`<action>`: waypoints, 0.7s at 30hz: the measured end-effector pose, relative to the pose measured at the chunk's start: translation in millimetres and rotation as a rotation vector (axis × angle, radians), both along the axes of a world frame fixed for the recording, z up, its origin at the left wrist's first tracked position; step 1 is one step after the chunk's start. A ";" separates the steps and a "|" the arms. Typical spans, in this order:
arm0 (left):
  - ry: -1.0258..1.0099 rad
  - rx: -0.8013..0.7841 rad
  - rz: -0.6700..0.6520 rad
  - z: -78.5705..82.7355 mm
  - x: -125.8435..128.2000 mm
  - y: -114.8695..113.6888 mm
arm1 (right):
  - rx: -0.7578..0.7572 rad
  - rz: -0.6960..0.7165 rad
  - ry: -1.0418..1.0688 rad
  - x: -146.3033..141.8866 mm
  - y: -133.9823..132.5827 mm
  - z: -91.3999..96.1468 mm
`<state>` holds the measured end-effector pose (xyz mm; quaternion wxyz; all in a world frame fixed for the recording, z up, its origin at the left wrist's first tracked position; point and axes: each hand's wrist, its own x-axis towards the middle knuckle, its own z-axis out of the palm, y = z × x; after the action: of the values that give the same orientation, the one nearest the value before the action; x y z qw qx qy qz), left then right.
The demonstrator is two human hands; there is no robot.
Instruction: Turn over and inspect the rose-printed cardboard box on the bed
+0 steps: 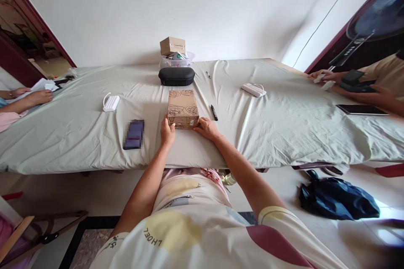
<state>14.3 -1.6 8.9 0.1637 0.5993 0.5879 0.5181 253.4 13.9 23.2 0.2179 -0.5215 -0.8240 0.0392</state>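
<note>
A brown cardboard box with dark scribbled loops on its top and front lies on the cloth-covered table in front of me. My left hand grips its left front corner, thumb on the front face. At the right front corner, my right hand is closed against the box, its fingertips partly hidden. Just right of the box is a black marker pen. A phone, blurred in the picture, lies to the left of my left hand.
Behind the box sits a black case, then a plastic tub with a smaller carton on it. White power banks lie left and right. Other people's hands are at both table ends. A tablet rests far right.
</note>
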 end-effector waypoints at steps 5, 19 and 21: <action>-0.016 0.003 0.009 -1.6 -0.6 0.7 | -0.001 0.006 0.041 0.7 0.7 -1.1; 0.167 -0.016 0.357 43.8 -102.2 -51.1 | -0.089 0.176 0.313 12.5 4.8 3.6; 0.294 -0.139 0.497 48.7 -131.0 -62.8 | -0.086 0.167 0.318 13.5 3.6 5.8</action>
<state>-116.7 -64.4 57.6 -0.0145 0.4930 0.7680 0.4085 267.0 17.5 29.0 0.3190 -0.4472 -0.8172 0.1744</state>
